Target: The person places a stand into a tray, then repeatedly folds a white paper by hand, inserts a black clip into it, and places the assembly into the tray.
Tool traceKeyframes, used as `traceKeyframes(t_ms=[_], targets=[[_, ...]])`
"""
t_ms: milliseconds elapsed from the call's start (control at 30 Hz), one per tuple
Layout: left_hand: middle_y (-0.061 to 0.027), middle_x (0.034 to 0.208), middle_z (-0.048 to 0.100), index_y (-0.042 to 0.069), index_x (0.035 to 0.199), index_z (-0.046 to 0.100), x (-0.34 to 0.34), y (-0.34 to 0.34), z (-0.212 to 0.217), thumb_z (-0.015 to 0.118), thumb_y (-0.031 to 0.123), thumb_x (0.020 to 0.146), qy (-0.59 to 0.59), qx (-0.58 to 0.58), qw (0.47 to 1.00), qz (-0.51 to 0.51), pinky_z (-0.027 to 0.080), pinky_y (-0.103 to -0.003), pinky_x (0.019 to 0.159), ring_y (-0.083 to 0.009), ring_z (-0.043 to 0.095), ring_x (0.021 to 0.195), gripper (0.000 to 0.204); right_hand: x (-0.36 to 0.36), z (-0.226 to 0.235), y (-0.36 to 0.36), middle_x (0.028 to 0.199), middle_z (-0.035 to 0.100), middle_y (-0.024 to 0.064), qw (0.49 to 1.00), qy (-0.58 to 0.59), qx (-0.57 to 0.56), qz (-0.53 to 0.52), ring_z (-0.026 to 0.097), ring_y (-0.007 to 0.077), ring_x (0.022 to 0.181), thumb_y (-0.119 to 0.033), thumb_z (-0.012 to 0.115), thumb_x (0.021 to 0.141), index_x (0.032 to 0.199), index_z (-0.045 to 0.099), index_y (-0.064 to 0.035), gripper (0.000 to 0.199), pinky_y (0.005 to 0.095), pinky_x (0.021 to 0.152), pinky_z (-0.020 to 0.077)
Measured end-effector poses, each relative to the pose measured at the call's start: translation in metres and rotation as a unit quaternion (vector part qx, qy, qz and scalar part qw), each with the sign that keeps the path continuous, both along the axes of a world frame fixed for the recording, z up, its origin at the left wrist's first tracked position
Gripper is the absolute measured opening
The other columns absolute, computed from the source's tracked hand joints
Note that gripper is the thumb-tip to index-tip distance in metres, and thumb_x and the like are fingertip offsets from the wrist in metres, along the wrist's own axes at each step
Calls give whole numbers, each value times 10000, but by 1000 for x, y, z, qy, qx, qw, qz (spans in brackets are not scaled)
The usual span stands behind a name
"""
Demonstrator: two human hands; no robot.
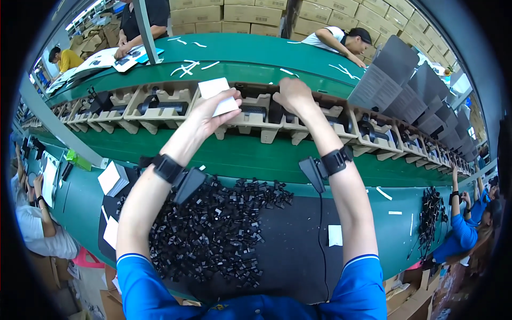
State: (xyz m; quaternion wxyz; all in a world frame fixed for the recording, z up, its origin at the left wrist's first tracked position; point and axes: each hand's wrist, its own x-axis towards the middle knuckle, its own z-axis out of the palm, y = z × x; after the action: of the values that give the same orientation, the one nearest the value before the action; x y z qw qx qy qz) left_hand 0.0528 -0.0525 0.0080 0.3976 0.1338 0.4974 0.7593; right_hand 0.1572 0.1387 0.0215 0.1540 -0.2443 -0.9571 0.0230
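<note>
Overhead, a worker in a blue short-sleeved top reaches both bare hands across a green surface (245,157) to a long row of beige moulded trays (260,118). The left hand (220,108), partly closed with the palm turned up, grips a white paper piece (212,88) between thumb and fingers, just above the trays' near edge; whether it is a single card or a stack cannot be told. The right hand (294,97), back upward and fingers curled down, is over a tray's compartments near a dark item (276,111); its fingertips are hidden, so its grip cannot be told. Both wrists carry black straps with dark blocks attached. Other trays in the row hold black items, some with cords. Nearer the worker's body, a broad heap of small black parts (208,232) covers much of a black mat (293,250), with a black cable (320,229) trailing across it at the right. A stack of white paper (112,178) sits to the left, and a bundle of black cords (430,213) lies at the far right. Beyond the trays, white strips (186,68) are scattered near co-workers, before stacked cardboard boxes (250,15).
</note>
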Motion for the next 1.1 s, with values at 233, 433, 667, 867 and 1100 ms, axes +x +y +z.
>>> traceKeyframes(t_ms=[233, 433, 667, 867, 1100], targets=[[-109, 1006, 630, 6, 1213, 489, 54, -97, 36, 663, 122, 822, 87, -55, 991, -80, 572, -291, 692, -195, 649, 878, 443, 10, -32, -26, 908, 657, 161, 990, -50, 132, -16, 625, 312, 904, -268, 560, 806, 855, 667, -51, 246, 397, 675, 529], [-112, 1015, 627, -5, 1274, 447, 108, -170, 47, 659, 142, 831, 97, -82, 980, -152, 570, -286, 680, -184, 651, 871, 513, 33, -41, -42, 1123, 576, 152, 990, 42, 132, -13, 530, 311, 1043, -406, 558, 834, 962, 652, -75, 368, 407, 766, 509], [-126, 1030, 627, -9, 1249, 462, 174, -212, 29, 624, 161, 864, 75, -44, 985, -147, 565, -296, 694, -193, 653, 872, 451, 77, -25, -55, 1269, 474, 187, 992, -44, 120, 21, 446, 348, 1140, -360, 557, 849, 1276, 499, -87, 511, 445, 918, 429], [-111, 1048, 618, -12, 1189, 494, 203, -231, -2, 565, 134, 902, 0, 6, 998, -58, 537, -294, 768, -183, 635, 917, 330, 191, 30, -260, 1318, 414, 157, 900, 126, -58, 414, 398, 349, 1184, -254, 811, 566, 1306, 432, -23, 863, 450, 1007, 330], [-81, 1085, 585, -20, 1187, 480, 239, -223, -22, 537, 131, 918, 70, 20, 993, -91, 479, -275, 852, -137, 572, 1003, 314, 213, -13, -270, 1298, 417, 119, 931, 135, 18, 340, 421, 298, 1144, -266, 824, 536, 1286, 454, -33, 868, 472, 996, 345]])
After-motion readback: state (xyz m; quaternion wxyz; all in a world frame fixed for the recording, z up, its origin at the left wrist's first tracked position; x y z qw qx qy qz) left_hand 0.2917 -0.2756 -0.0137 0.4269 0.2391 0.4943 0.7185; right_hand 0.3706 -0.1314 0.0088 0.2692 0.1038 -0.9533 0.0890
